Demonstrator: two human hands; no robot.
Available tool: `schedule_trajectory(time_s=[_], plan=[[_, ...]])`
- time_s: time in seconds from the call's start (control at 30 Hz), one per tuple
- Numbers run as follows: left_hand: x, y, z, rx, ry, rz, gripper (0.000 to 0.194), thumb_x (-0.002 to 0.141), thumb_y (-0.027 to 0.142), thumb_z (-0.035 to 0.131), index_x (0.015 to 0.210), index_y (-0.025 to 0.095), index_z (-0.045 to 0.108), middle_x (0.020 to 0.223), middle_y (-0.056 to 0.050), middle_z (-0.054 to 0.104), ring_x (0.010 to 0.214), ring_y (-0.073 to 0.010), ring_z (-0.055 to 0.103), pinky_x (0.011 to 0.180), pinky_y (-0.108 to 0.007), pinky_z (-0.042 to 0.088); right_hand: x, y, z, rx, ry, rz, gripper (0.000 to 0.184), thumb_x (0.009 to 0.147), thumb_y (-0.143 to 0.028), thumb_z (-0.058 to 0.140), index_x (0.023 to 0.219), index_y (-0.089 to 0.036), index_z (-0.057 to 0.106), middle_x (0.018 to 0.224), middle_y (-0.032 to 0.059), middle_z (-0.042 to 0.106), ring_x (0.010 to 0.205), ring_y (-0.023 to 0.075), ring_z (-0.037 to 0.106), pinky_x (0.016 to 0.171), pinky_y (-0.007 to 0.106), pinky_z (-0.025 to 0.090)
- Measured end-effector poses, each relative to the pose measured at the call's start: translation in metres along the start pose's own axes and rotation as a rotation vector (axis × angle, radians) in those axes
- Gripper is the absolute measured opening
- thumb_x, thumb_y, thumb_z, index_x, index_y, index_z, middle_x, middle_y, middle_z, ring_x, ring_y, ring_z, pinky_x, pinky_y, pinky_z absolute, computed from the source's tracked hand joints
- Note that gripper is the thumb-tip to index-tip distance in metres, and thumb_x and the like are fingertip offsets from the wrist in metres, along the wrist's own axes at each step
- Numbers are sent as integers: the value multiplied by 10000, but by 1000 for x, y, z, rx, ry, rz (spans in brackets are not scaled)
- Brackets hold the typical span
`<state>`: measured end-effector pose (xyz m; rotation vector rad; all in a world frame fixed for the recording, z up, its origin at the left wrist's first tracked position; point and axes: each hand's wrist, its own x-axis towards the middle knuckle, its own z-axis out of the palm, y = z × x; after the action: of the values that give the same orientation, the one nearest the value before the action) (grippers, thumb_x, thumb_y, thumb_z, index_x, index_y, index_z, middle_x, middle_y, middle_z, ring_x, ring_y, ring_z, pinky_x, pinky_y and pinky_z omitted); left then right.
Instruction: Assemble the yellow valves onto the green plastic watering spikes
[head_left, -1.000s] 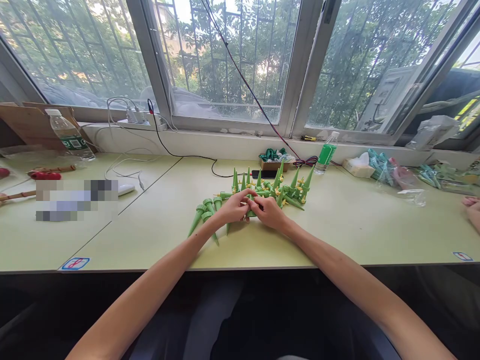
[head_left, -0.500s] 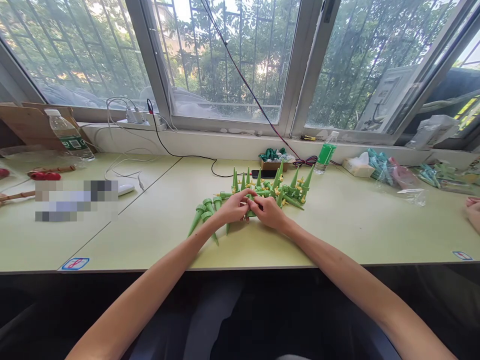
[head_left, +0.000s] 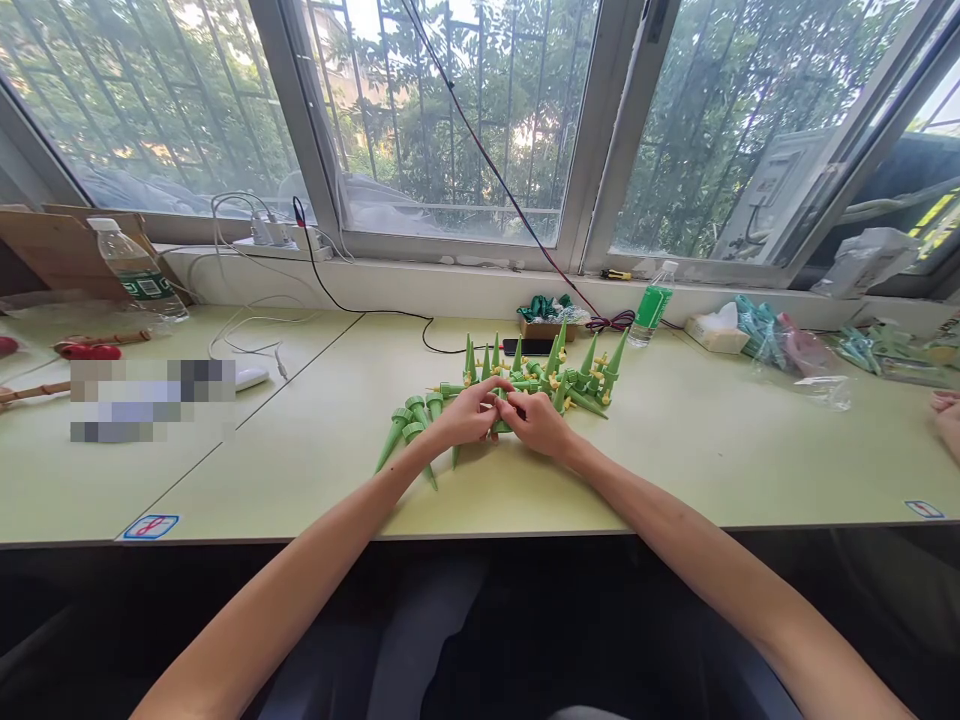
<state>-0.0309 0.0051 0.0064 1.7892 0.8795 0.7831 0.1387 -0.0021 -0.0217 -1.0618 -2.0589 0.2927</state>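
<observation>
Table point(head_left: 675, 470) crosses the middle of the frame, its near edge running below both hands, a seam slanting at left. The top spreads wide to the right, as far as the tissue box point(head_left: 718, 332), and a strip separates hands from near edge. Room behind is tighter — spikes point(head_left: 589, 358), then a phone point(head_left: 528, 348) and the sill point(head_left: 420, 285). The spikes are long green cones, many with yellow fittings; some stand point up, others lie, crowded at frame centre, with capped ones near the left wrist. Left hand point(head_left: 471, 413) and right hand point(head_left: 540, 425) meet at centre, fingers drawn in narrow, holding a green piece point(head_left: 501, 427) between them — mostly hidden by the fingers.
</observation>
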Motion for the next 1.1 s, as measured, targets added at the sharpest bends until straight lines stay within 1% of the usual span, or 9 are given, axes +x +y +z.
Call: schedule_trajectory(time_s=[0.23,0.4,0.53,0.73,0.93,1.1], plan=[[-1,3,0,-1,3,-8,394,776,166,519,1167,187,568,754,11,631,475,-87,595,425,-168,451,0,2,1,1,4,-13,427,991,-387,427,606,-203,400,516,-35,392,496,99,319,528,275,245],[0,-2,-1,5,-2,16,412,779,165,521,1187,190,568,748,12,632,471,-84,593,418,-157,440,0,1,0,-5,2,-6,443,991,-405,421,597,-203,402,511,-35,389,496,101,323,531,276,253],[1,-4,-2,14,-6,14,423,781,173,519,1201,197,567,751,9,635,480,-97,601,423,-175,455,0,0,-1,-1,-1,-2,437,987,-394,429,596,-203,400,512,-32,400,499,102,329,531,276,254],[-1,0,0,11,4,-11,420,781,160,505,1195,198,564,768,6,633,480,-102,611,423,-183,463,1,-1,-1,6,-7,2,423,979,-376,437,596,-209,369,509,-38,378,502,102,323,532,273,246],[0,0,0,12,-3,-11,415,786,159,506,1195,199,561,778,1,640,492,-107,624,433,-187,478,1,0,-1,31,0,-6,423,976,-377,439,601,-210,340,512,-43,364,502,98,312,532,270,243],[0,0,-1,28,1,-12,429,786,154,500,1208,194,561,779,-1,639,485,-106,622,418,-180,461,1,2,0,29,-3,2,422,977,-375,442,602,-209,343,512,-43,364,505,98,316,534,268,246]])
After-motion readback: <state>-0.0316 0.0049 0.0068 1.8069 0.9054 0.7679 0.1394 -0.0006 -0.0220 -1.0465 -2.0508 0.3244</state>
